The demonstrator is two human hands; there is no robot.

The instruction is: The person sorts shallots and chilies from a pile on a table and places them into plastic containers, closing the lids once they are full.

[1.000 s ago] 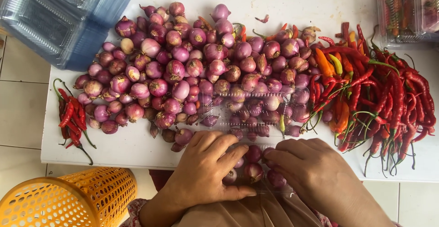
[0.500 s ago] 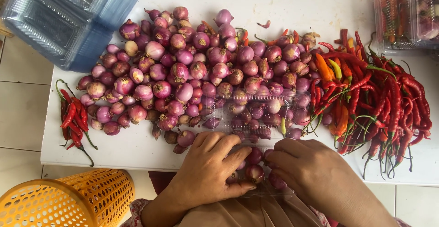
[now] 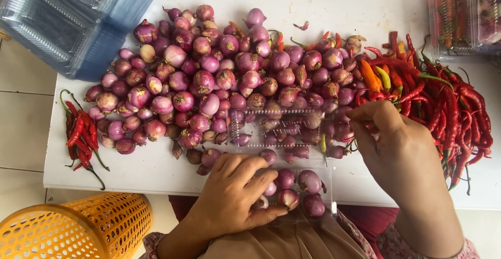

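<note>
The left hand lies spread over the clear hinged plastic clamshell box of small purple shallots at the white worktop edge. The right hand pinches its raised lid, beside the shallot heap and long red chillies.

The right hand has been lifted off the clear clamshell box and raised to the red chillies; the box's lid has been swung open, its shallots uncovered.
</note>
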